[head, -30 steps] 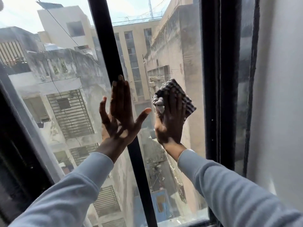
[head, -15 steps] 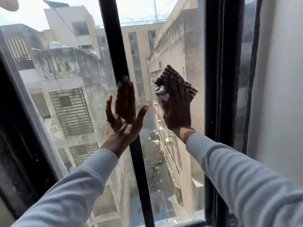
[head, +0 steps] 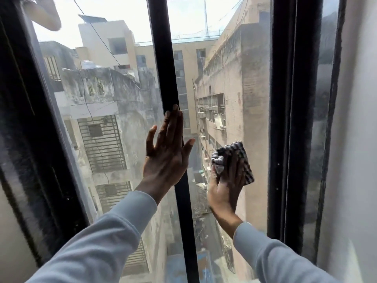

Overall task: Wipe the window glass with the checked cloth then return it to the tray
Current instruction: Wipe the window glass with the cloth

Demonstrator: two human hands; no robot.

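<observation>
The window glass [head: 228, 74] fills the view, split by a black centre bar [head: 163, 58]. My right hand [head: 226, 186] presses the bunched black-and-white checked cloth [head: 238, 158] flat against the right pane, low and near the bar. My left hand [head: 167, 154] lies spread open on the glass, palm across the centre bar, fingers pointing up, holding nothing. Both arms wear light grey sleeves. No tray is in view.
A thick black window frame [head: 285, 119] stands to the right of the cloth, with a pale wall [head: 359, 139] beyond it. Another dark frame [head: 30, 129] runs down the left side. Buildings show outside through the glass.
My right hand has slid the cloth down the right pane from its higher spot. The left hand has stayed flat on the centre bar.
</observation>
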